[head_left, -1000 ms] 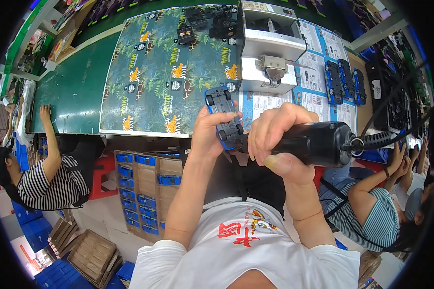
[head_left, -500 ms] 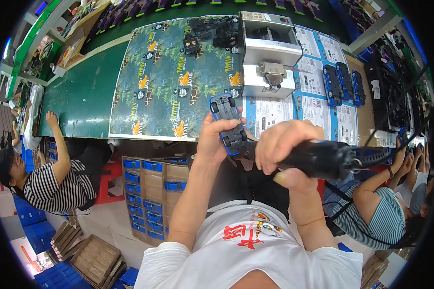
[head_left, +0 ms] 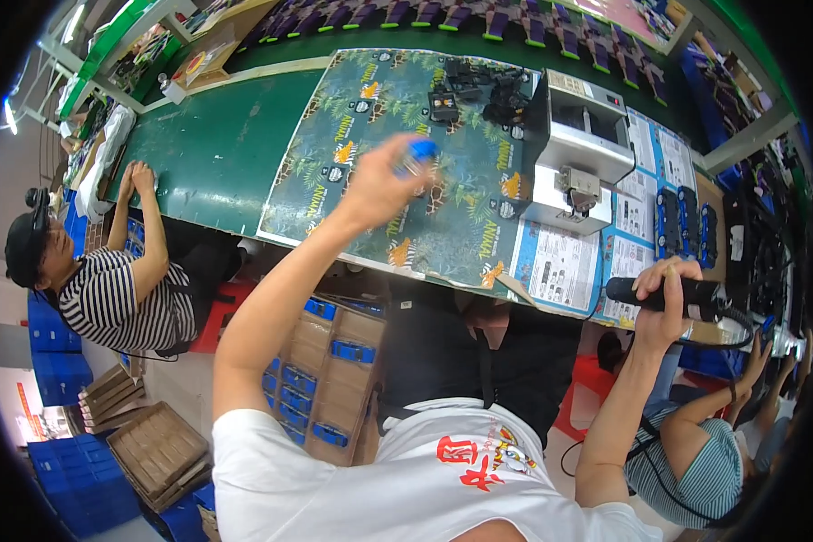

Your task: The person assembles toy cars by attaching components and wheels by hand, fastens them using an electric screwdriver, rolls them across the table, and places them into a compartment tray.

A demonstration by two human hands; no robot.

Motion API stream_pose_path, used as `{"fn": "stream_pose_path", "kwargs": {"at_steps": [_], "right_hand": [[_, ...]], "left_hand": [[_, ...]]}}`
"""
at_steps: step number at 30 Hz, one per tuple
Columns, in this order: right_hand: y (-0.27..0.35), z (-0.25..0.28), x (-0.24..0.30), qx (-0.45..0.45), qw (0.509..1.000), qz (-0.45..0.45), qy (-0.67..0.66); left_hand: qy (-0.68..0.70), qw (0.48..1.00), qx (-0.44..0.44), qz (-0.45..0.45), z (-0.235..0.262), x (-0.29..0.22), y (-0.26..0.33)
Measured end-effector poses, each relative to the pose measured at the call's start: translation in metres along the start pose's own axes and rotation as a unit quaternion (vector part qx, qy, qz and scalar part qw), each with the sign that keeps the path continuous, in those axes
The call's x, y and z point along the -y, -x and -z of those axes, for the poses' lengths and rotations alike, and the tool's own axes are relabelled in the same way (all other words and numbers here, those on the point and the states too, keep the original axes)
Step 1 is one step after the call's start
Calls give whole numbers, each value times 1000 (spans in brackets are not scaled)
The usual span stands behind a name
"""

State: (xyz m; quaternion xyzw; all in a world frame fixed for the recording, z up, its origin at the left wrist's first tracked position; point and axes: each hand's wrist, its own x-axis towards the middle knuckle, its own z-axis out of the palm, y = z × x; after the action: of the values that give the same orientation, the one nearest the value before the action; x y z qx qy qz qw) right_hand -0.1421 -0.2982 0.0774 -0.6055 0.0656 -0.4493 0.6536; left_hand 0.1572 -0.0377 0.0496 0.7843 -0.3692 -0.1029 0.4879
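Cars, blue and dark, sit three in a row at the bench's right end, while one more blue car, blurred, is in the person's left hand over the middle of the bench. I count one black corded tool, one silver machine and one heap of black parts, its pieces too tangled to number. Further small blue cars fill compartments of a cardboard tray below the near edge; the arm and sleeve hide some of them.

Beneath the held car spreads a green animal-print sheet; blue-and-white printed sheets cover the right side. The machine stands between the left hand and the three cars, with the heap at its far left. Two red stools show at the near side, and at the left a person in black-and-white stripes keeps both hands together at the bench's edge.

The left arm stretches forward, its grip pinching the car; whether that touches the sheet I cannot tell. The right hand is out to the right by the near edge, elbow bent, its grip wrapped around the tool, which lies roughly level.
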Motion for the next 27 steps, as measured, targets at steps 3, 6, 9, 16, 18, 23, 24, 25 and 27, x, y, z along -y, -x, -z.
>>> {"fn": "stream_pose_path", "kwargs": {"at_steps": [3,6,9,16,18,23,24,25,27], "right_hand": [[-4,-5,-1,-8,1000,-10,5],[-4,-7,-4,-13,1000,-12,-3],[-2,-10,-4,-6,1000,-2,11],[4,-14,-5,-20,1000,3,22],[4,-14,-4,-26,999,2,22],[3,-12,-4,-27,999,6,20],[3,-12,-4,-27,999,5,20],[3,-11,-5,-28,999,5,20],[3,-11,-6,-24,999,9,21]], "left_hand": [[496,859,16,127,15,-9,8],[598,787,2,155,-3,-8,24],[611,771,1,180,-15,-10,35],[613,765,15,198,-25,-19,42],[605,769,11,207,-26,-24,43],[555,804,12,214,-30,-27,44],[555,804,13,214,-30,-26,44],[556,804,16,209,-31,-24,44],[558,804,20,205,-32,-25,44]]}}
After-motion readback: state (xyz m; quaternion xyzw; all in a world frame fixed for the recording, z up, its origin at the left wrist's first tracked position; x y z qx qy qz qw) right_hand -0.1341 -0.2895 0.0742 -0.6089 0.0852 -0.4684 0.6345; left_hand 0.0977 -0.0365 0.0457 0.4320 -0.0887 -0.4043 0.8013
